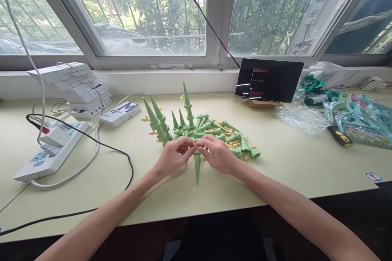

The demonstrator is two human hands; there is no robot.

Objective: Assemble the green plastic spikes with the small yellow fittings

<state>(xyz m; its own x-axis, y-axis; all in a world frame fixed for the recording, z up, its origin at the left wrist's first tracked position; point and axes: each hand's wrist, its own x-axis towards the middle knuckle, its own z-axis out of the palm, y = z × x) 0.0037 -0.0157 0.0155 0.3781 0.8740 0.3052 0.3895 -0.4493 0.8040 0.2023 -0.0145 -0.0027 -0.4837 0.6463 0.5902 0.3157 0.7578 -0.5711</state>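
Observation:
My left hand point(175, 154) and my right hand point(219, 155) meet over the desk, fingertips pinched together at the wide end of a green plastic watering spike point(197, 171). Its tapered tip points toward me. The fingers hide most of its collar and any small part between them. Just beyond my hands lies a heap of loose green spikes point(210, 132) mixed with small yellow valve pieces point(246, 156). Behind my left hand several green spikes point(153, 119) stand upright, points up, some with yellow valves sticking out at the side.
A white power strip point(50, 157) with cables and a stack of white boxes point(82, 89) occupy the left. A single white box point(120, 114) lies nearer. At the back stands a tablet point(281, 81) with a phone point(259, 83) before it. Bagged teal brushes point(361, 118) and a yellow-black handle point(339, 136) are right.

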